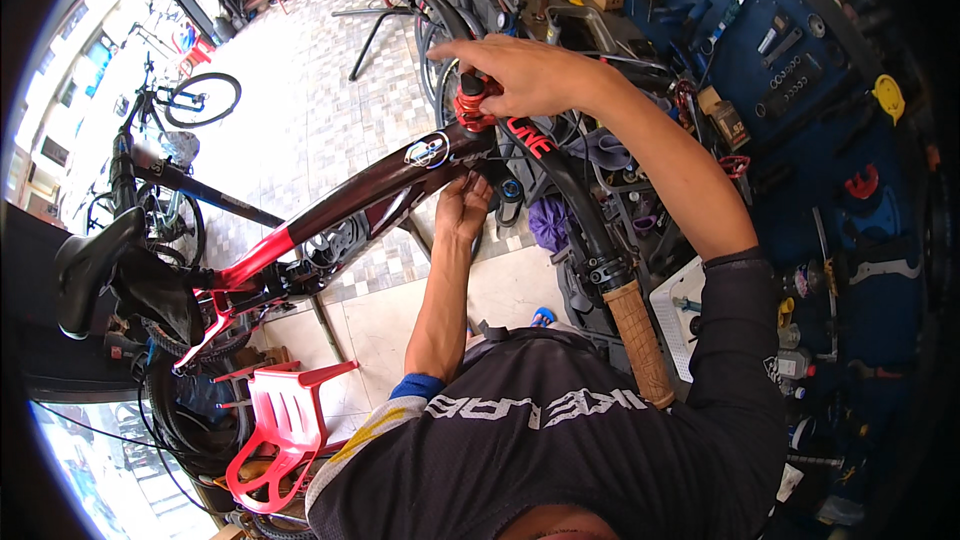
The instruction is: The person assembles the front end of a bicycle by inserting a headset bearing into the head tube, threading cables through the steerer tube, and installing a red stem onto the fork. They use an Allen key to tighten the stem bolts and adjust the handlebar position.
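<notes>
A red cap (474, 105) sits on top of the steering stem of a dark red and black bicycle frame (370, 185), in the upper middle of the view where the handlebar (575, 200) crosses the frame. The right hand (525, 75) lies over the stem from above, its fingers curled around the red cap and gripping it. The left hand (463, 208) reaches up from below and closes on the underside of the frame just beneath the stem, touching a thin cable there; what exactly it pinches cannot be told. The handlebar runs down toward the person and ends in a brown cork grip (640, 340). To the left are the black saddle (90, 265) and a red plastic chair (280, 430) on the tiled floor (310, 90). To the right a blue wall board (720, 0) carries hanging tools.
</notes>
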{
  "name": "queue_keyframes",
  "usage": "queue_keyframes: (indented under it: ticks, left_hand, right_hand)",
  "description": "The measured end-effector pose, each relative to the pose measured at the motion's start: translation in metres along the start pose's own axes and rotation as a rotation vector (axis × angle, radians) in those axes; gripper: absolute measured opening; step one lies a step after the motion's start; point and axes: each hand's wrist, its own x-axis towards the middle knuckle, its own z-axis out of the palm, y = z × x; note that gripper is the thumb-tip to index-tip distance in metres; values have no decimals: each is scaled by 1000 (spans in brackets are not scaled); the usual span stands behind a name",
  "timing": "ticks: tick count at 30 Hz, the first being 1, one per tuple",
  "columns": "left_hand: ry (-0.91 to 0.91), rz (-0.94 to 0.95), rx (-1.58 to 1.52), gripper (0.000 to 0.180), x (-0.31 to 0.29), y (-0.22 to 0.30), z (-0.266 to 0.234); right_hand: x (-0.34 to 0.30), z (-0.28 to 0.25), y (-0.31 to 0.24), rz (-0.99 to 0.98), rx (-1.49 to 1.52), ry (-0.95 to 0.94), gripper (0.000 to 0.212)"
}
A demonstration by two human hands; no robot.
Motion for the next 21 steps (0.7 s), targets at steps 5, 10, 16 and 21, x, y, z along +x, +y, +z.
queue_keyframes:
  ticks: [5, 10, 16, 21]
  left_hand:
    - [-22, 8, 26, 16, -5, -3, 7]
    - [10, 24, 29, 16, -9, -3, 13]
    - [-4, 24, 17, 16, -7, -3, 10]
    - [-11, 16, 14, 16, -5, -3, 8]
  right_hand:
    - [-1, -4, 13, -127, 8, 67, 60]
    - [4, -22, 11, -147, -80, -29, 35]
    - [4, -20, 12, -167, -188, 14, 29]
    - [-1, -28, 1, -98, -290, 74, 25]
